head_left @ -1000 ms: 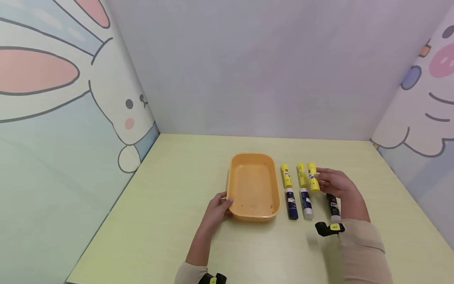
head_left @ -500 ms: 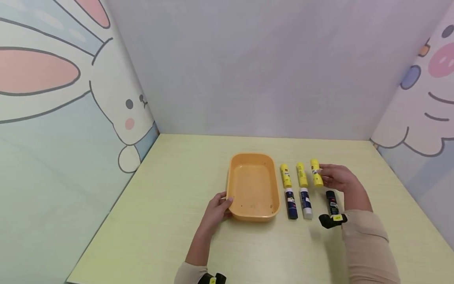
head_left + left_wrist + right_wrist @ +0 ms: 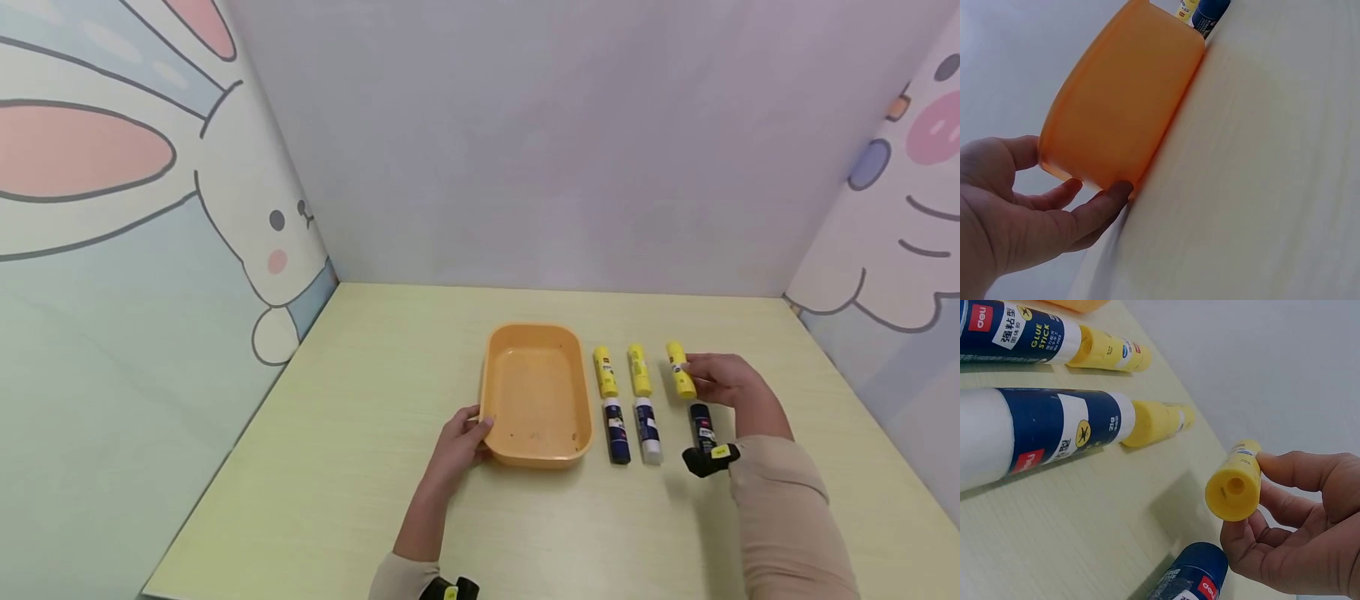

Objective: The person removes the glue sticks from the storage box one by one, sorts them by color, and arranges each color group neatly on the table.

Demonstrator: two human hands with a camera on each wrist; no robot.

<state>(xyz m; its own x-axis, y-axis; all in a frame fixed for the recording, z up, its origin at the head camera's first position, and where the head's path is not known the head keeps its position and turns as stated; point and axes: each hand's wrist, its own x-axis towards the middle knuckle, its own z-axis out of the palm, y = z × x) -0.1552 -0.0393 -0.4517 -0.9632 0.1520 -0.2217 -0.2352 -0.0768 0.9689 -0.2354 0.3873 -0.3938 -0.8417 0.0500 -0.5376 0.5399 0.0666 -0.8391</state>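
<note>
My left hand [image 3: 456, 446] holds the near left corner of an orange plastic tray [image 3: 536, 392]. Its thumb lies over the rim, and in the left wrist view the other fingers [image 3: 1100, 212] reach along the wall to the base. At the right, my right hand [image 3: 729, 382] pinches a yellow glue stick [image 3: 679, 369] between thumb and fingers. The right wrist view looks onto the round end of this yellow glue stick [image 3: 1233, 494], raised off the table with a shadow beside it. Just below lies a dark blue glue stick [image 3: 1194, 575], partly behind the wrist strap in the head view.
Right of the tray, a yellow glue stick [image 3: 606, 372] lies end to end with a navy one [image 3: 617, 431]. Beside them is a second such pair, yellow [image 3: 640, 370] and navy with white ends [image 3: 648, 431]. A grey wall [image 3: 555, 167] borders the pale table [image 3: 375, 358].
My right hand has moved to the right with the yellow glue stick, away from the second pair, and has dropped slightly in the last half second. The left hand and tray stay put.
</note>
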